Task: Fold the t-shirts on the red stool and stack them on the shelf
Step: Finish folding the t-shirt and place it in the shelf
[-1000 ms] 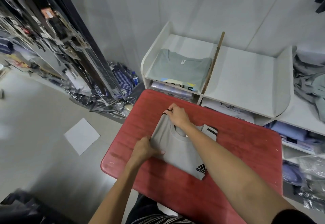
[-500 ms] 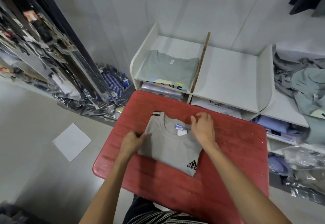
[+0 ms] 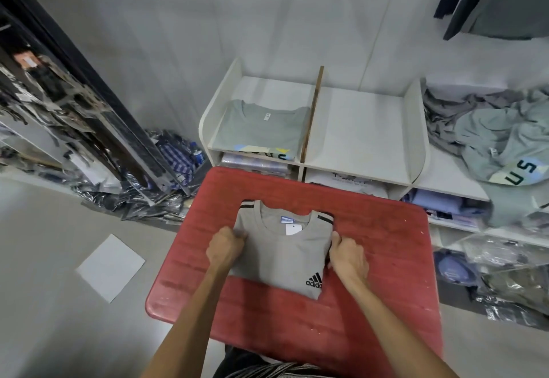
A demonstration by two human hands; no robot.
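Gripping: both hands close on the side edges of the folded grey t-shirt, likely to lift it flat without undoing the fold.
Left hand: at 9 o'clock of the shirt, fingers curled around its left edge.
T-shirt: lies folded, collar towards 12 o'clock, at the middle of the red stool, which serves as the folding bench.
Right hand: at 3 o'clock of the shirt, closed on its right edge, thumb on top.
Shelf: stands at 12 o'clock of the stool; its left compartment holds a folded green shirt, the probable stack to join.
Unfolded pile: at 2 o'clock, heaped on the shelf's right end, awaiting folding.
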